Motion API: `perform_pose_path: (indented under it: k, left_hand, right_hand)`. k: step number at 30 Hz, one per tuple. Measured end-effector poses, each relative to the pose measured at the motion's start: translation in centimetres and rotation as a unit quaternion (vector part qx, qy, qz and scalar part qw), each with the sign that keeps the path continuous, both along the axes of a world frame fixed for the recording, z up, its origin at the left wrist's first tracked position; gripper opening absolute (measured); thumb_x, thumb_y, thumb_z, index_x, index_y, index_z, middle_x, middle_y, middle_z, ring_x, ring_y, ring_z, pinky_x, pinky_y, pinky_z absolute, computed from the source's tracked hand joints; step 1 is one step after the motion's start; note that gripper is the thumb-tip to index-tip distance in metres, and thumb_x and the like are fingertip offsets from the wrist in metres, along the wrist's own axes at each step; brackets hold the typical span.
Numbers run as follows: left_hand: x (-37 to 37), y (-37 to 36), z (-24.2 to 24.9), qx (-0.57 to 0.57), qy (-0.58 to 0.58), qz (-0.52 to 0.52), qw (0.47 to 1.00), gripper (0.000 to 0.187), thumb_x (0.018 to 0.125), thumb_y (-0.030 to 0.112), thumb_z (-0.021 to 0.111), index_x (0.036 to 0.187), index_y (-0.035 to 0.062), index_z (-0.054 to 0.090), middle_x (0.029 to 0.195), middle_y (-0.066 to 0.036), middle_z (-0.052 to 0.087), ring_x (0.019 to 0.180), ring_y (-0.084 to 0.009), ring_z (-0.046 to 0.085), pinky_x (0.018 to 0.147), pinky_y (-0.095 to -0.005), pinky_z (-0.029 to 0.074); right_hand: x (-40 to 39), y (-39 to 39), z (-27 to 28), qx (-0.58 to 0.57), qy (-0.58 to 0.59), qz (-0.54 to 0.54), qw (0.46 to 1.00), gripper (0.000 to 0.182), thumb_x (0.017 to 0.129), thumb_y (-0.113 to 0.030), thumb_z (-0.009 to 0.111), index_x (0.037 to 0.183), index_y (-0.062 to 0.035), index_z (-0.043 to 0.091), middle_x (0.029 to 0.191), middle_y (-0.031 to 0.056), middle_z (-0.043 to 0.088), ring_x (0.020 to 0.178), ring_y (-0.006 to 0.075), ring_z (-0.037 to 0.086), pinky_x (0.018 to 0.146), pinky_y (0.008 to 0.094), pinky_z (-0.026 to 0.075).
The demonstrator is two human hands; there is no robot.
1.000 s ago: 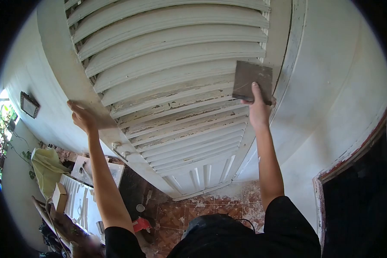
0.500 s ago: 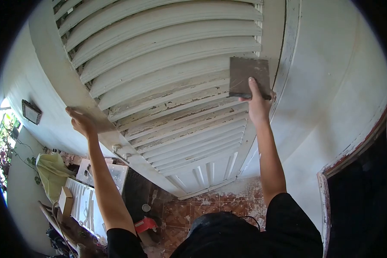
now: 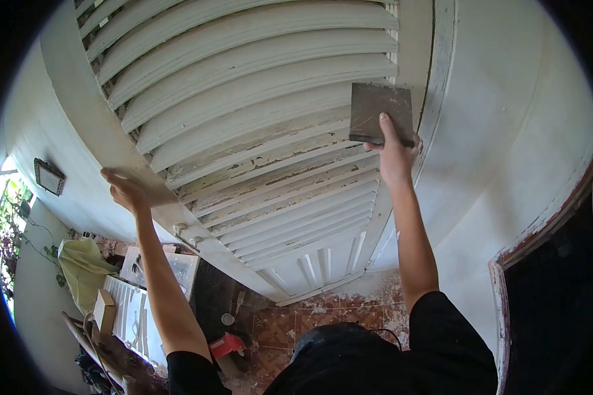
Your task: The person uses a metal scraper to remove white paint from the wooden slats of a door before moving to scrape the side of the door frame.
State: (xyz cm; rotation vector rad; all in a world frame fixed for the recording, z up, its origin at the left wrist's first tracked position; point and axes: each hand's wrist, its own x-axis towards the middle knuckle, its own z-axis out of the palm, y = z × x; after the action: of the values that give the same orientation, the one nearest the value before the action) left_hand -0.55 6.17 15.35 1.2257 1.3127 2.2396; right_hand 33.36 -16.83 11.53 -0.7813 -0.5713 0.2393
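Observation:
My right hand (image 3: 396, 155) grips a dark, flat square block (image 3: 381, 110), thumb on its face, at the right end of the slats. The block lies over the right side of a white louvered door (image 3: 263, 72). Worn, chipped paint shows on the middle slats (image 3: 270, 158). My left hand (image 3: 126, 191) is closed around the door's left edge, above a metal handle (image 3: 186, 237); its fingertips are partly hidden.
A red tool (image 3: 227, 345) lies on the paint-spattered tiled floor (image 3: 277, 332). At the lower left are a yellow-green cloth (image 3: 82, 270), a small wooden block (image 3: 103, 311) and white panels (image 3: 132, 309). A frame (image 3: 49, 176) hangs on the left wall; a dark doorway (image 3: 560, 289) is at right.
The square block and my right hand have shifted very slightly upward along the slats. My left hand keeps its hold on the door edge, and the view has shifted a little.

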Motion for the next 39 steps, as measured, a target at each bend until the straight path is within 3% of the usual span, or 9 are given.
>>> perform_pose_path:
  k: [3,8,9,11,14,31,33,36,39]
  left_hand:
    - [0.0,-0.1,0.0,-0.004,-0.001,0.002,1.0,0.071,0.078,0.055,0.025,0.084,-0.0093,0.054,0.074,-0.018,0.055,0.07,-0.0256,0.05,0.067,-0.0357,0.039]
    - [-0.1,0.1,0.0,0.001,0.003,-0.013,1.0,0.071,0.078,0.056,0.025,0.083,-0.0085,0.054,0.072,-0.017,0.054,0.068,-0.0238,0.05,0.065,-0.0344,0.04]
    - [-0.2,0.1,0.0,0.001,0.005,-0.011,1.0,0.071,0.078,0.056,0.025,0.083,-0.0085,0.054,0.072,-0.017,0.054,0.068,-0.0238,0.05,0.065,-0.0344,0.04]
    - [-0.3,0.2,-0.1,-0.004,0.019,0.007,1.0,0.071,0.078,0.056,0.025,0.08,-0.008,0.054,0.07,-0.016,0.054,0.066,-0.0226,0.05,0.063,-0.0339,0.04]
    - [-0.2,0.1,0.0,-0.004,0.013,0.011,1.0,0.071,0.078,0.057,0.025,0.081,-0.0075,0.054,0.071,-0.016,0.054,0.066,-0.0228,0.05,0.063,-0.0341,0.04]
    - [0.3,-0.6,0.3,0.013,-0.001,-0.003,1.0,0.071,0.077,0.057,0.025,0.078,-0.0077,0.055,0.068,-0.016,0.054,0.063,-0.0228,0.05,0.062,-0.0348,0.04]
    - [0.1,-0.4,0.2,0.007,-0.006,0.004,1.0,0.071,0.077,0.057,0.025,0.078,-0.0074,0.055,0.068,-0.016,0.054,0.063,-0.0228,0.05,0.062,-0.0344,0.04]
    - [-0.3,-0.2,-0.1,-0.01,0.014,-0.032,0.999,0.07,0.077,0.057,0.025,0.095,-0.0055,0.052,0.088,-0.017,0.054,0.081,-0.0247,0.05,0.074,-0.0325,0.038]
    - [0.2,-0.3,0.1,0.001,-0.005,-0.006,1.0,0.071,0.077,0.057,0.025,0.082,-0.0072,0.055,0.071,-0.016,0.055,0.066,-0.0247,0.05,0.065,-0.0352,0.039]
  right_hand:
    - [-1.1,-0.5,0.2,-0.037,-0.064,0.047,0.996,0.054,0.071,-0.02,0.06,0.099,0.0105,0.024,0.088,0.0154,0.048,0.066,0.0187,0.055,0.042,0.024,0.051]
    - [-1.6,0.1,0.2,-0.066,-0.004,-0.004,0.998,0.057,0.071,-0.021,0.06,0.101,0.0099,0.022,0.093,0.0169,0.046,0.061,0.0175,0.055,0.042,0.024,0.051]
    - [-2.1,0.2,0.1,-0.019,-0.076,0.012,0.997,0.054,0.072,-0.021,0.059,0.1,0.0093,0.024,0.09,0.0177,0.047,0.057,0.0184,0.056,0.042,0.0241,0.051]
    - [-1.6,-0.7,1.0,-0.073,-0.012,-0.018,0.997,0.05,0.073,-0.02,0.058,0.098,0.0099,0.027,0.087,0.0172,0.049,0.049,0.0189,0.055,0.041,0.0234,0.051]
    - [-1.0,-0.2,0.4,-0.022,-0.045,0.008,0.999,0.049,0.073,-0.02,0.058,0.096,0.0104,0.028,0.085,0.0175,0.05,0.044,0.0195,0.054,0.041,0.0228,0.05]
    - [-1.7,-0.8,0.3,-0.081,-0.038,0.018,0.996,0.057,0.071,-0.023,0.061,0.097,0.0072,0.02,0.084,0.0196,0.049,0.049,0.019,0.055,0.047,0.0235,0.049]
    - [-2.0,-0.2,0.5,-0.062,0.054,-0.097,0.992,0.048,0.069,-0.02,0.062,0.098,0.0059,0.035,0.085,0.014,0.052,0.056,0.0196,0.055,0.043,0.0249,0.045]
    - [-0.9,-0.7,0.2,-0.062,0.007,-0.076,0.995,0.051,0.071,-0.023,0.06,0.099,0.0039,0.027,0.082,0.0147,0.052,0.055,0.0169,0.053,0.046,0.0253,0.046]
    - [0.3,-1.5,0.2,-0.059,-0.018,-0.052,0.997,0.052,0.071,-0.025,0.061,0.1,0.002,0.028,0.081,0.0129,0.051,0.058,0.0139,0.051,0.046,0.0227,0.044]
